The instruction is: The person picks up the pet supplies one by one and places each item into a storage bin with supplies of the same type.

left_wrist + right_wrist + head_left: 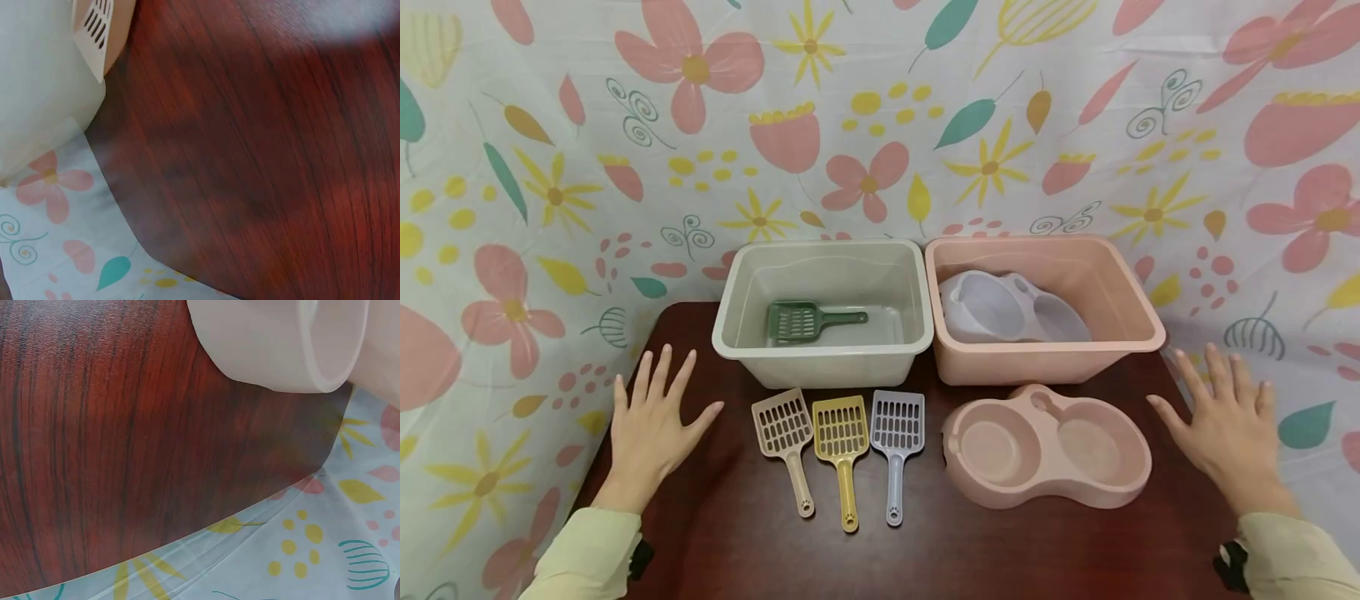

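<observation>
My left hand point(651, 429) is spread flat with fingers apart at the table's left side, holding nothing. On the right side my right hand point(1228, 433) is likewise spread and holds nothing. Between them lie a beige litter scoop point(792, 454), a yellow litter scoop point(846, 471) and a light blue-grey litter scoop point(896, 454), handles toward me. A pink double pet bowl point(1048, 450) is nearest my right hand. Behind, a pale grey-green litter box point(827, 365) contains a green litter scoop point(797, 322). Beside it a pink litter box point(1037, 367) holds a lavender double bowl point(1000, 308), leaning inside.
The dark red-brown wooden table point(790, 562) has rounded back corners. A white curtain point(865, 108) printed with flowers hangs behind and down both sides. In the left wrist view the beige scoop point(103, 37) shows beside the box wall point(44, 75); the pink bowl point(262, 350) shows in the right wrist view.
</observation>
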The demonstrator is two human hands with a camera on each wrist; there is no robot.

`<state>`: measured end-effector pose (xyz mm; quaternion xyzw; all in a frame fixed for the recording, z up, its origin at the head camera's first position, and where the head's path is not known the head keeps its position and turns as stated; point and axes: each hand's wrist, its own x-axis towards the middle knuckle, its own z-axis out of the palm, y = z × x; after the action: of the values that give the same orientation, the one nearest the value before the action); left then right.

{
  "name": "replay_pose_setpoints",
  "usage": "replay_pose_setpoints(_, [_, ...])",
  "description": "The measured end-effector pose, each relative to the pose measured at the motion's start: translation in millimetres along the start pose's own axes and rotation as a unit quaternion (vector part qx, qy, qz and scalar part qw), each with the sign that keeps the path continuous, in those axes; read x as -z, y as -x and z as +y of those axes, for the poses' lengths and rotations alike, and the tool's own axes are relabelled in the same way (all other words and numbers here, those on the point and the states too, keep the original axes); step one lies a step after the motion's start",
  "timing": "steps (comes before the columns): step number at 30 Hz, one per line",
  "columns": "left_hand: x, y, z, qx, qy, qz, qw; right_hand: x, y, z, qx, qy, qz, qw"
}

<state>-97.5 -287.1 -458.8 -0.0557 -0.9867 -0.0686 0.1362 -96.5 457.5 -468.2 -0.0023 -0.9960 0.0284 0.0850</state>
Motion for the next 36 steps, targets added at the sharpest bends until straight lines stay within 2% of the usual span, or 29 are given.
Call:
replay_pose_setpoints(10, [-5.4,-7.6,5.8,0.020,0.104,0.003,0.9944,-3,8,-1,0.002,-0.007,0.014,1.000])
replay_pose_setpoints(17, [-6.2,-15.9,10.0,0.039,0.180,0.012,0.9829,-2,12,-3,0.004,-0.003,0.014,1.000])
replay_pose_setpoints(20, [-8.4,-19.3,10.0,0.044,0.231,0.021,0.9717,-2,13,-4,0.010,-0.003,0.028,1.000])
replay_pose_setpoints(25, [-12.2,-25.1,10.0,0.050,0.339,0.038,0.9389,-4,15,-4,0.016,-0.013,0.058,0.998])
replay_pose_setpoints(27, [-13.7,-27.4,10.5,0.052,0.363,0.039,0.9294,-4,16,-5,0.016,-0.015,0.062,0.998])
replay_pose_setpoints(33, [-19.4,-33.0,11.8,0.054,0.391,0.040,0.9179,-4,18,-9,0.019,-0.027,0.070,0.997])
replay_pose_setpoints(36, [-17.0,-34.2,16.1,0.051,0.407,0.051,0.9108,-5,19,-12,0.016,-0.033,0.071,0.997])
